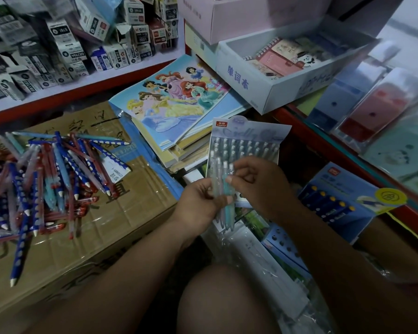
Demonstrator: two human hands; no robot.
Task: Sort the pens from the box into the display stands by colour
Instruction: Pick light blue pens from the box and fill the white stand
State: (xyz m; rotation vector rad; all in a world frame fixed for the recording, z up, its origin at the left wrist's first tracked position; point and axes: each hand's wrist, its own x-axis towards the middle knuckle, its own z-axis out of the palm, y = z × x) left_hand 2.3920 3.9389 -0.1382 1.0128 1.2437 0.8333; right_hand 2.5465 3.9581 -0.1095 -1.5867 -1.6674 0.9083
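My left hand grips a small bundle of pastel pens, pale pink and teal, held upright. My right hand pinches the upper part of one teal pen in that bundle. Just behind the hands stands a pale blue display stand with rows of white-capped pens in it. A second blue display stand with yellow-tipped pens sits to the right. A loose heap of blue, red and teal pens lies on a cardboard box at the left.
A stack of cartoon-cover notebooks lies behind the stand. A light blue open box of notepads sits at the back right. Shelves of small pen cartons fill the back left. Clear plastic wrapping lies below my hands, by my knee.
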